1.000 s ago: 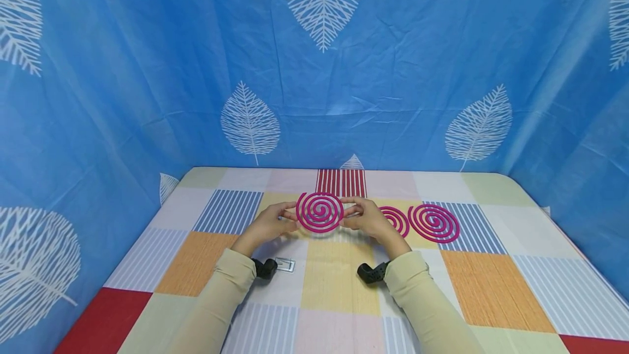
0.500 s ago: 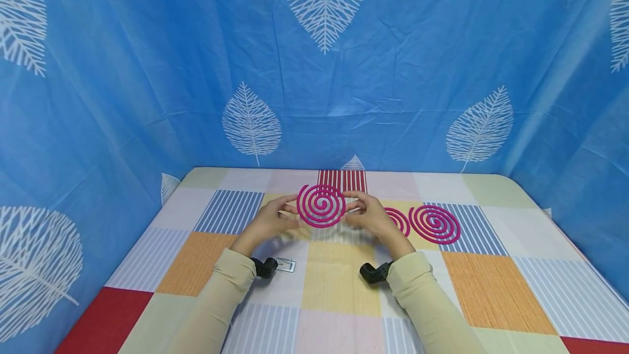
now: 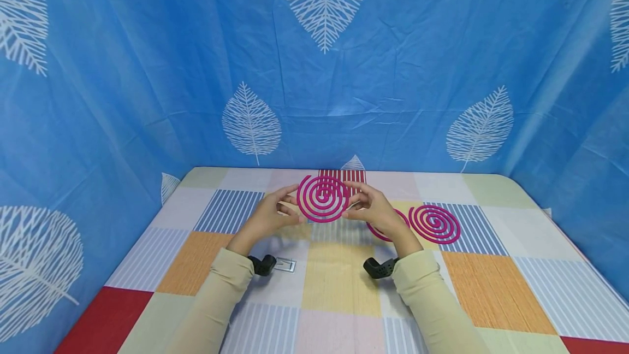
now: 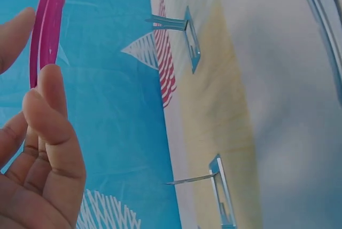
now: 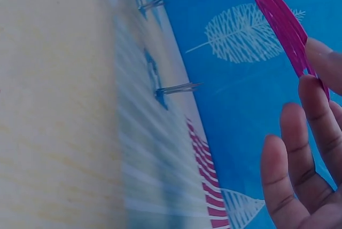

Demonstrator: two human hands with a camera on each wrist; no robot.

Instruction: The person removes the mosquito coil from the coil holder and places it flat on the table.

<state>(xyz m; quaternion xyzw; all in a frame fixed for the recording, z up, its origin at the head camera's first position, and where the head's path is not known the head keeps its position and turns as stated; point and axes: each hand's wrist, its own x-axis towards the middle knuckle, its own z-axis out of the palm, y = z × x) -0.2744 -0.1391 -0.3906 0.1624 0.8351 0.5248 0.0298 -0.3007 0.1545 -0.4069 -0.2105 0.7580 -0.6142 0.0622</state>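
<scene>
A magenta mosquito coil (image 3: 322, 220) is raised above the table between both hands, its spiral face toward the head camera. My left hand (image 3: 269, 215) pinches its left rim between thumb and fingers. On the opposite rim, my right hand (image 3: 379, 213) does the same. Both wrist views show the coil (image 4: 49, 31) nearly edge-on; whether it is one layer or two, I cannot tell. Small metal coil stands with upright prongs rest on the table: one stand (image 4: 193, 42) and a nearer stand (image 4: 222, 197) appear in the left wrist view. Another stand (image 3: 285, 265) lies by my left wrist.
To the right, one magenta coil (image 3: 435, 223) lies flat on the patchwork tablecloth (image 3: 339, 283). A second coil (image 3: 378, 235) beside it is partly hidden behind my right hand. Blue leaf-print curtains (image 3: 314, 102) enclose the back and sides.
Both hands have lifted the coil slightly higher and farther from me, with a small drift to the right. The coils on the table have stayed put.
</scene>
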